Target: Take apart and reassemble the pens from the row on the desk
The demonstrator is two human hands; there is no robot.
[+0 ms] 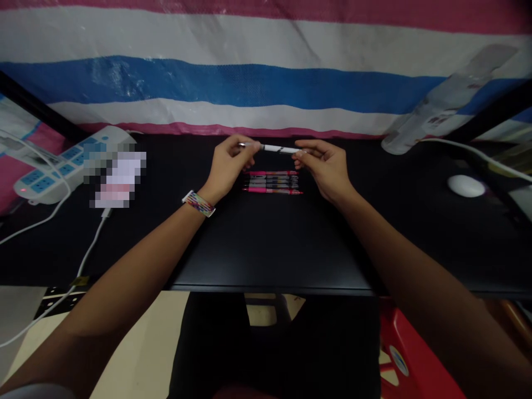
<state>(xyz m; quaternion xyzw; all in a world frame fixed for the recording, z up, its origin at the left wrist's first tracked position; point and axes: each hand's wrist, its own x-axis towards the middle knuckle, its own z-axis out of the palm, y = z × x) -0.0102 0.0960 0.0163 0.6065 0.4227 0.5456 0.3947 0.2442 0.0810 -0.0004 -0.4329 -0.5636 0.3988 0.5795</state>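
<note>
Both hands hold one white pen (277,148) level above a black table (266,244). My left hand (229,166) pinches the pen's left end, which looks metallic. My right hand (324,166) pinches its right end. Directly beneath the pen, a short row of pens (272,182) lies side by side on the table, pink ones at the top and bottom and darker ones between. A multicoloured band (198,203) sits on my left wrist.
A white power strip (62,166) with cables lies at the left, next to a blurred patch (114,174). A clear plastic bottle (440,105) leans at the back right, with a white mouse (465,185) nearby. A red stool (415,360) stands below the table edge. A striped tarp (249,83) hangs behind.
</note>
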